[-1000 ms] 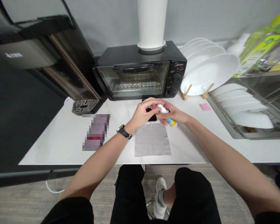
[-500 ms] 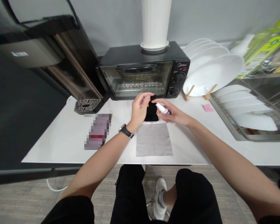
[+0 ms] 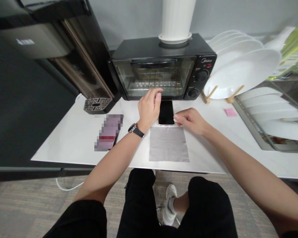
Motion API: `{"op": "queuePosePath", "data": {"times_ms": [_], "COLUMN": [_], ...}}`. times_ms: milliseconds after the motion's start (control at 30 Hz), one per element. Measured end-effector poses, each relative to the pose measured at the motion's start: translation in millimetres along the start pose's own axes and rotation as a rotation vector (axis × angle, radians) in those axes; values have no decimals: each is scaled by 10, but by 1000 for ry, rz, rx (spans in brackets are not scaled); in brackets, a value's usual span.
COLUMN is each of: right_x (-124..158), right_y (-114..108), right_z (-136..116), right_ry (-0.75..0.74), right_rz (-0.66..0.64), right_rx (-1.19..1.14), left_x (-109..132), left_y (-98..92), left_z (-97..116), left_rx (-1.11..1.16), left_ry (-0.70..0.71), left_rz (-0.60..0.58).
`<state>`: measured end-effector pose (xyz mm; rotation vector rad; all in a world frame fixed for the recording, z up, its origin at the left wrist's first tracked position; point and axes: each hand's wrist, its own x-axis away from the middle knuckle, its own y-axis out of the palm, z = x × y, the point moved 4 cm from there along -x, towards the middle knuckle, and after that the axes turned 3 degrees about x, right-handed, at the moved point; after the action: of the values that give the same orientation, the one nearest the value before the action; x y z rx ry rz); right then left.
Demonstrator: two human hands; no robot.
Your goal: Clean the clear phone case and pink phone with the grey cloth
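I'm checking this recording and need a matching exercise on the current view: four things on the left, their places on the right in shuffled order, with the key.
Things
1. Dark-screened phone
2. Grey cloth
3. White ribbed pot
4. Pink note

Places
A. On top of the toaster oven
B. On the counter, near the wooden plate stand
C. Between the left hand and the right hand
D. Flat, just in from the counter's front edge

Pairs: 1-C, 2-D, 3-A, 4-B
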<state>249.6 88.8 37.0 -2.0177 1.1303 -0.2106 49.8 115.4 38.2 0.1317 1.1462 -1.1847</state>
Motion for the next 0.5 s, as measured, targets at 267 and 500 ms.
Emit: {"op": "queuePosePath", "data": {"times_ms": [267,500], "right_x": [46,94], "right_y": [123,215], "right_z": [-172,-259], "right_ry": [12,21], "right_rz": [-194,-292], "right_rx": [240,335], "left_x": [-2,-1], "left_y": [34,57], "left_z": [-13,-25], "left_rx": [-47,-61], "left_ry": [-18,4], "left_rz": [-24,-12]}}
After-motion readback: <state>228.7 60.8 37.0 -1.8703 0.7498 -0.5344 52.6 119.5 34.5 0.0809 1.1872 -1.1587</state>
